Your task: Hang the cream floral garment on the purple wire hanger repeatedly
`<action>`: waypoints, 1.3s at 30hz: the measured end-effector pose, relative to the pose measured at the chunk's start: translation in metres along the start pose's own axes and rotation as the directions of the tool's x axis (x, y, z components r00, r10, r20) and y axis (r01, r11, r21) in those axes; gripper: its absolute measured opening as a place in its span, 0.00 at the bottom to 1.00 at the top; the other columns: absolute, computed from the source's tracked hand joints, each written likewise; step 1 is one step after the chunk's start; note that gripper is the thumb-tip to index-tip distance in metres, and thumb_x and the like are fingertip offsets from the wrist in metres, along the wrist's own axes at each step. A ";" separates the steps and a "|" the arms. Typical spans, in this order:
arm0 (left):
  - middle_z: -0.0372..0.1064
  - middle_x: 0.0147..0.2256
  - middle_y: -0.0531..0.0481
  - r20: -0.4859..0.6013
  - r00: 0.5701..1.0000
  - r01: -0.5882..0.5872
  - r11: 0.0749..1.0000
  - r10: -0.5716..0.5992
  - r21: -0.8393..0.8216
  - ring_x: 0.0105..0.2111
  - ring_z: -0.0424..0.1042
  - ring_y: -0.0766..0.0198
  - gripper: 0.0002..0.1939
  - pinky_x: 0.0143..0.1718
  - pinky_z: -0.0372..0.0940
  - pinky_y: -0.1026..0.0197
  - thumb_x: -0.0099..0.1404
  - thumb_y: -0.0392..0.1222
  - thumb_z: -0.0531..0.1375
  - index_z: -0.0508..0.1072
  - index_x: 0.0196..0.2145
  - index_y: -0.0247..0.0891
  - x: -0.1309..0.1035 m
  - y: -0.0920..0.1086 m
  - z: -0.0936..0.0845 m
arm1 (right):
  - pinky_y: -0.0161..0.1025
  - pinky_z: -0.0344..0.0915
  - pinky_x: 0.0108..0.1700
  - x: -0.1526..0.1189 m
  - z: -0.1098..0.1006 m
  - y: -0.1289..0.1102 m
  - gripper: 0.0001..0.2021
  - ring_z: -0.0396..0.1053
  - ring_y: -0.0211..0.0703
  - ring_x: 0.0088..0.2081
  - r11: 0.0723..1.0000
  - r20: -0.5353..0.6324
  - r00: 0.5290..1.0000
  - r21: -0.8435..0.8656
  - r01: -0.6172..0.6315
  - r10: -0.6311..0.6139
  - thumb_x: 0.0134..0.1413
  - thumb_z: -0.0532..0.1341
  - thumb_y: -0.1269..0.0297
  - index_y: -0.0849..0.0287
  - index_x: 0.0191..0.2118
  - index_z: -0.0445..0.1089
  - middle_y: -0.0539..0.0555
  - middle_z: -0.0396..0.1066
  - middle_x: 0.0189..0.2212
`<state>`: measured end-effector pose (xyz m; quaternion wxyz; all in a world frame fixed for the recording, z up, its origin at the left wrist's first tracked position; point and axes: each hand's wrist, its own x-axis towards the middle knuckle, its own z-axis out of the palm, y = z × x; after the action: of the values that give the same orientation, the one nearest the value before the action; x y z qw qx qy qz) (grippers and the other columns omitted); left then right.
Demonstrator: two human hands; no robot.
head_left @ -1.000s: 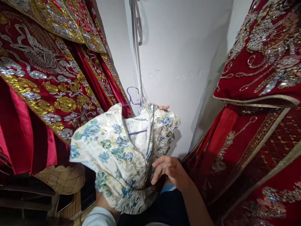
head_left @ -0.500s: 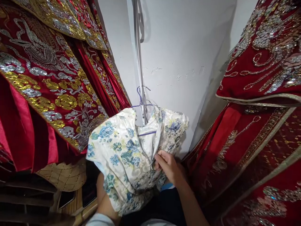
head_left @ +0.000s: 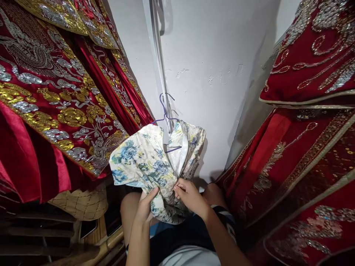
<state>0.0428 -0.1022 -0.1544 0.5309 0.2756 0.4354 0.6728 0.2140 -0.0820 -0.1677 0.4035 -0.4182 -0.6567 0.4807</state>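
A cream dress point(head_left: 149, 157) with blue, green and yellow flowers hangs on a purple wire hanger point(head_left: 164, 107) in front of me. Its V-neck is open and shows a pale lining. With fingers pinched, my right hand point(head_left: 191, 197) grips the dress at the bottom of the neckline; the exact bit between the fingertips is hidden. My left hand point(head_left: 146, 205) has hold of the cloth lower down on the left side, thumb on top and the other fingers behind it. The lower part of the dress gathers over my lap.
Red garments with gold and silver embroidery point(head_left: 72, 116) hang on the left, and beaded red garments point(head_left: 299, 159) on the right. A metal rail point(head_left: 158, 48) runs down the white wall point(head_left: 210, 48). At lower left are a quilted tan item point(head_left: 81, 205) and a phone-like dark slab point(head_left: 88, 227).
My left hand has come out from behind the dress and now grips its front left side. The right hand has shifted slightly left, and the dress's right shoulder has drawn inward.
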 end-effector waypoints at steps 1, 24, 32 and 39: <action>0.77 0.38 0.44 -0.007 1.000 0.012 1.000 -0.011 0.008 0.45 0.76 0.47 0.30 0.51 0.69 0.48 0.45 0.46 0.75 0.76 0.47 0.37 0.004 0.000 -0.001 | 0.37 0.60 0.33 0.001 0.000 0.002 0.11 0.66 0.41 0.28 1.000 -0.011 1.000 0.028 0.008 -0.008 0.62 0.56 0.60 0.56 0.28 0.64 0.50 0.70 0.25; 0.58 0.25 0.54 0.602 0.722 -0.690 0.418 0.341 0.591 0.26 0.60 0.64 0.11 0.29 0.54 0.63 0.65 0.36 0.54 0.60 0.25 0.39 0.030 -0.100 0.026 | 0.30 0.48 0.19 0.083 -0.060 -0.115 0.08 0.56 0.31 0.17 0.926 -0.207 0.976 0.349 0.143 -0.072 0.52 0.62 0.65 0.61 0.24 0.72 0.49 0.67 0.17; 0.71 0.35 0.48 0.587 0.672 -0.741 0.421 0.452 0.524 0.36 0.71 0.60 0.10 0.40 0.64 0.58 0.69 0.42 0.57 0.70 0.47 0.39 0.064 -0.025 0.044 | 0.30 0.48 0.19 0.098 -0.059 -0.130 0.09 0.56 0.31 0.15 0.925 -0.190 0.959 0.279 0.258 -0.211 0.52 0.56 0.67 0.60 0.24 0.69 0.46 0.64 0.13; 0.72 0.33 0.50 0.666 0.402 -0.872 0.040 0.629 0.488 0.32 0.69 0.64 0.07 0.38 0.62 0.61 0.71 0.40 0.56 0.74 0.41 0.37 0.063 0.095 0.114 | 0.32 0.50 0.22 0.102 -0.057 -0.124 0.10 0.57 0.32 0.17 0.916 -0.207 0.926 0.189 0.354 -0.315 0.53 0.57 0.64 0.58 0.23 0.66 0.44 0.61 0.13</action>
<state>0.0748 -0.0141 -0.0228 -0.0441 0.7544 0.3904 0.5259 0.2141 0.0073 -0.0227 0.5797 -0.2911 -0.6231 0.4369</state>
